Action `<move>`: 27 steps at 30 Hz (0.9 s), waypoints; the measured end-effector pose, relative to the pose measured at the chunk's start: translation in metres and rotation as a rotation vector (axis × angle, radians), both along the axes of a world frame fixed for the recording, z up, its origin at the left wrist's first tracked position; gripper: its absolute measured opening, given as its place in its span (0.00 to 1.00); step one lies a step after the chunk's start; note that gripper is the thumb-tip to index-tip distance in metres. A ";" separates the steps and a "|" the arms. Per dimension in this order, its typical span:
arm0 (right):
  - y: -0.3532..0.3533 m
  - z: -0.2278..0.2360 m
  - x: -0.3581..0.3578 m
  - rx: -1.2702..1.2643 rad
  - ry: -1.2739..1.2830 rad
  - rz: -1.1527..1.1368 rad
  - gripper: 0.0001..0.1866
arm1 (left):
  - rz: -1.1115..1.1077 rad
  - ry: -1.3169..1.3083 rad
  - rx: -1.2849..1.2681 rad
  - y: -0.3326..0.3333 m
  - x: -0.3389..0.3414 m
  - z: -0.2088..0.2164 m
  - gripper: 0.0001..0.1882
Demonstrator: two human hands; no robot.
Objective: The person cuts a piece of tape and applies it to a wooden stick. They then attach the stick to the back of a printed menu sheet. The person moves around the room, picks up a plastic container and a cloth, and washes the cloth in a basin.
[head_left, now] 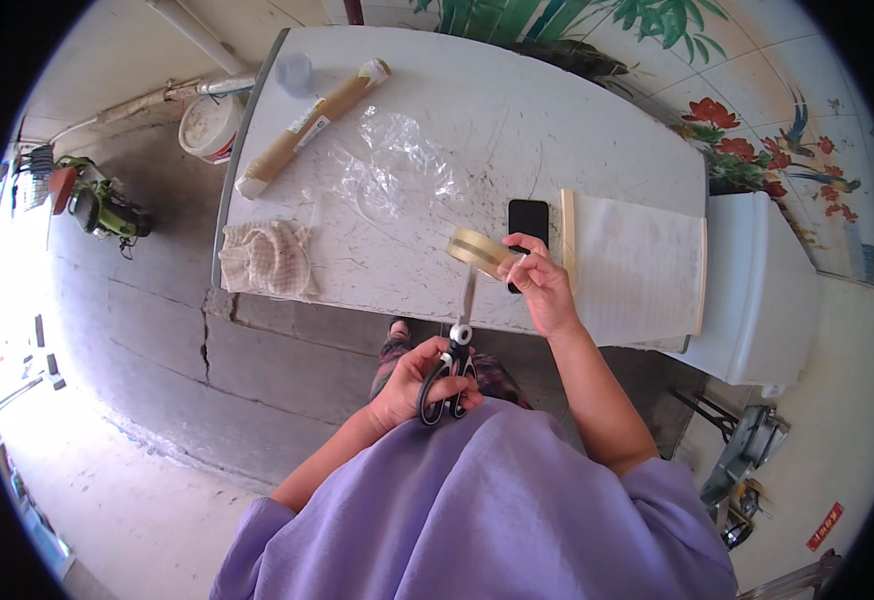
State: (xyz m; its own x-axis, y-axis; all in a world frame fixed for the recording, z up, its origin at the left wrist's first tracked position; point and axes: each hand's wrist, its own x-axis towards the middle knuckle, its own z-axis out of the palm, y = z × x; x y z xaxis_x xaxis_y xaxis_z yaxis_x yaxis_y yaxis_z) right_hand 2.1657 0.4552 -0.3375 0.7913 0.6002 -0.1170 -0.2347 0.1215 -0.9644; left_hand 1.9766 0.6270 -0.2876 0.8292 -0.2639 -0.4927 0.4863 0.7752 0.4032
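Observation:
My left hand (412, 385) is closed around the black and grey handles of a pair of scissors (462, 333), whose blades point away from me, up toward the table edge. The blade tips end just below a roll of clear tan tape (476, 248). My right hand (544, 285) pinches the right side of that roll and holds it above the table's near edge. Behind the right hand a black phone (528, 218) lies on the table, partly covered by the fingers.
On the white table (517, 120) lie a brown wrapped tube (312, 130), crumpled clear plastic (397, 165), a folded checked cloth (265, 258) and a white sheet with wooden strips (637, 265). A clear cup (294, 74) stands far left. A white cabinet (757, 290) adjoins the right side.

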 end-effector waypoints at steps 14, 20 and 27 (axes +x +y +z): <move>0.008 -0.012 -0.001 0.108 0.022 -0.005 0.04 | -0.151 -0.054 0.001 0.003 0.002 -0.033 0.16; 0.013 -0.004 -0.002 0.076 -0.012 -0.008 0.04 | -0.122 -0.004 -0.068 0.002 0.013 -0.034 0.15; 0.014 0.002 -0.003 0.138 0.099 -0.052 0.06 | -0.097 0.032 -0.081 0.012 0.007 -0.032 0.14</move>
State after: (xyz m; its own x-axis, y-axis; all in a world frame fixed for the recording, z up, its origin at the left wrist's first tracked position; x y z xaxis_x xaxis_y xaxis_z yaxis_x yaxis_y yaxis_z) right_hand 2.1623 0.4688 -0.3356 0.8103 0.5748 -0.1146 -0.3173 0.2659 -0.9103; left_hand 1.9837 0.6390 -0.3193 0.7824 -0.3818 -0.4921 0.5719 0.7534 0.3246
